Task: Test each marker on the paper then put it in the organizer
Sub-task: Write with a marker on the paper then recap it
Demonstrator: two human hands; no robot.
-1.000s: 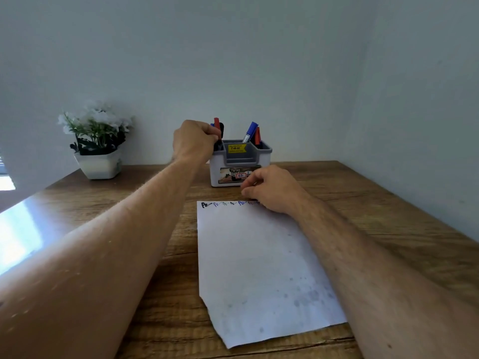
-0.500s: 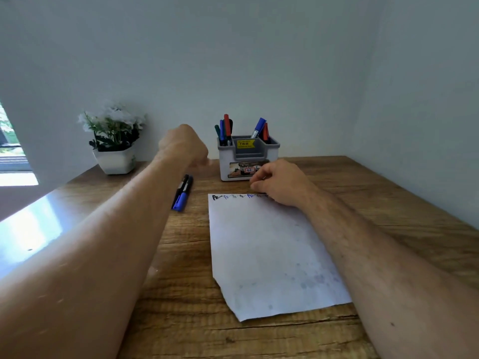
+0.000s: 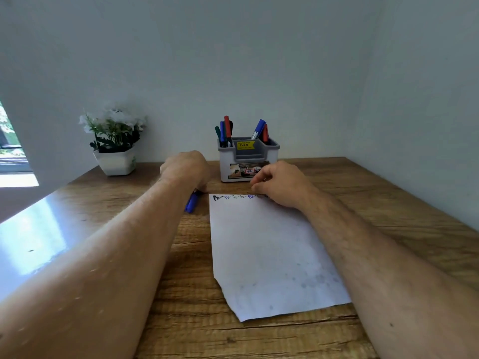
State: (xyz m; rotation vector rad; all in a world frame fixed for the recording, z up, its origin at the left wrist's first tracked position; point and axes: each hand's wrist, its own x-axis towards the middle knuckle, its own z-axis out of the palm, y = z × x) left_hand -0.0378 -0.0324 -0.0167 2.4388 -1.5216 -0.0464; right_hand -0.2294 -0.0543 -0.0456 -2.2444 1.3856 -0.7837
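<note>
A white paper (image 3: 269, 250) lies on the wooden table, with a row of marker scribbles (image 3: 233, 197) along its top edge. Behind it stands a grey organizer (image 3: 247, 161) holding several markers (image 3: 227, 128) in its two back pockets. My left hand (image 3: 185, 168) curls down over the far end of a blue marker (image 3: 191, 202) lying left of the paper; its fingertips are hidden. A black bit (image 3: 199, 192) shows beside the blue one. My right hand (image 3: 281, 183) rests on the paper's top right edge, fingers loosely bent, holding nothing.
A white pot with white flowers (image 3: 115, 143) stands at the back left near the wall. Walls close off the back and right of the table (image 3: 388, 203). Bright window glare falls on the table's left side.
My left hand has left the organizer, come down to the table and closed over the markers left of the paper. The blue marker has shifted slightly right. My right hand has stayed on the paper.
</note>
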